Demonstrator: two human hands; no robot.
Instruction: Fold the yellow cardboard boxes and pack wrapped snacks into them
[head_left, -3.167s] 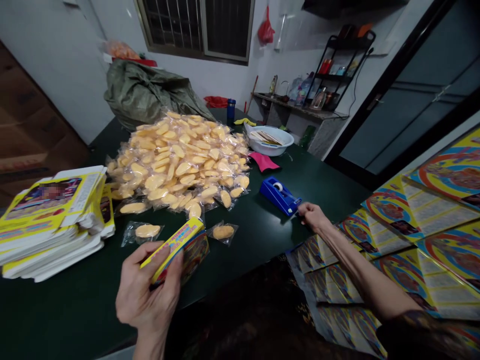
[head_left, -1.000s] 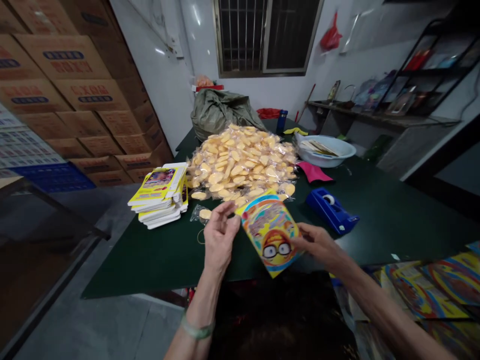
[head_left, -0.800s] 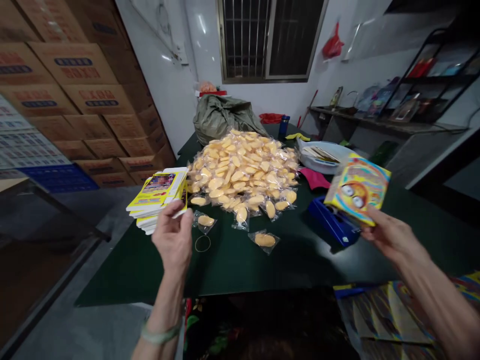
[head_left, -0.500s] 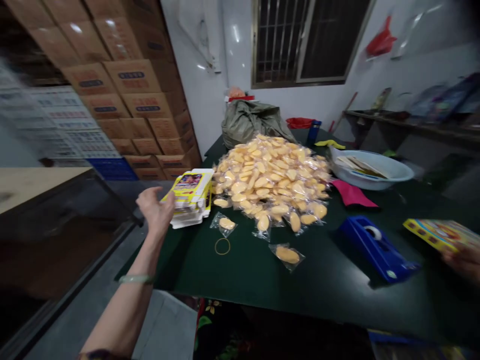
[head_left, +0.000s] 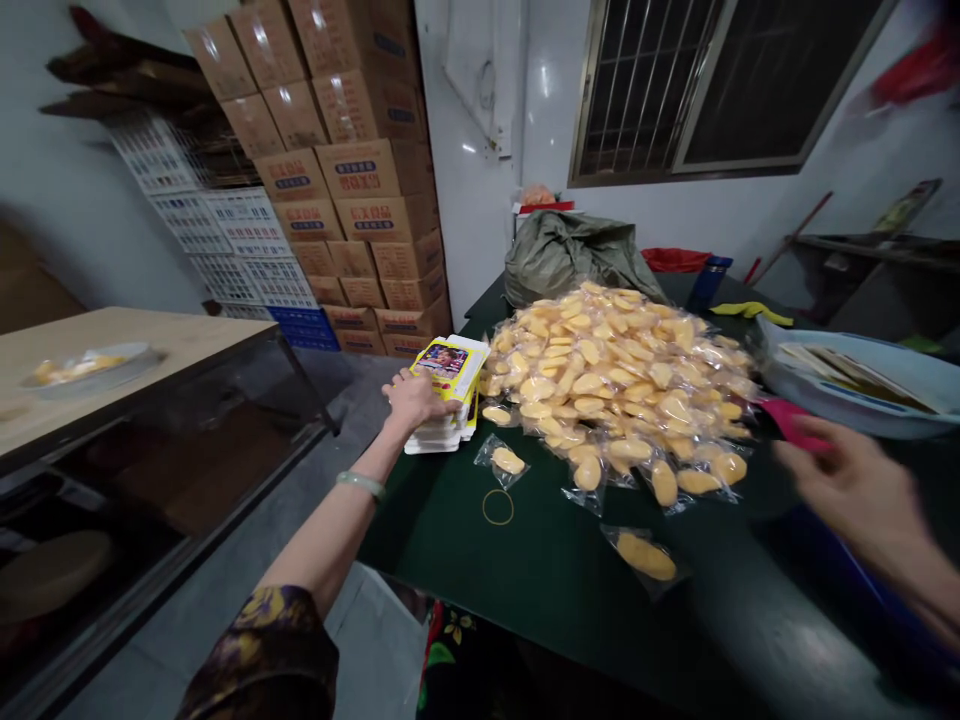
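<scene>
The single view came from a camera on the person's head, looking forward and down across the bench [head_left: 465, 545] from its near edge. Cartons [head_left: 375, 215] stood at the far left, a window [head_left: 712, 90] at the far right; both forearms entered close up.

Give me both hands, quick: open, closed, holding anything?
Left hand: open, on the box stack; can't tell if it grips one.
Right hand: blurred, near the pink cloth; grip can't be told.
</scene>
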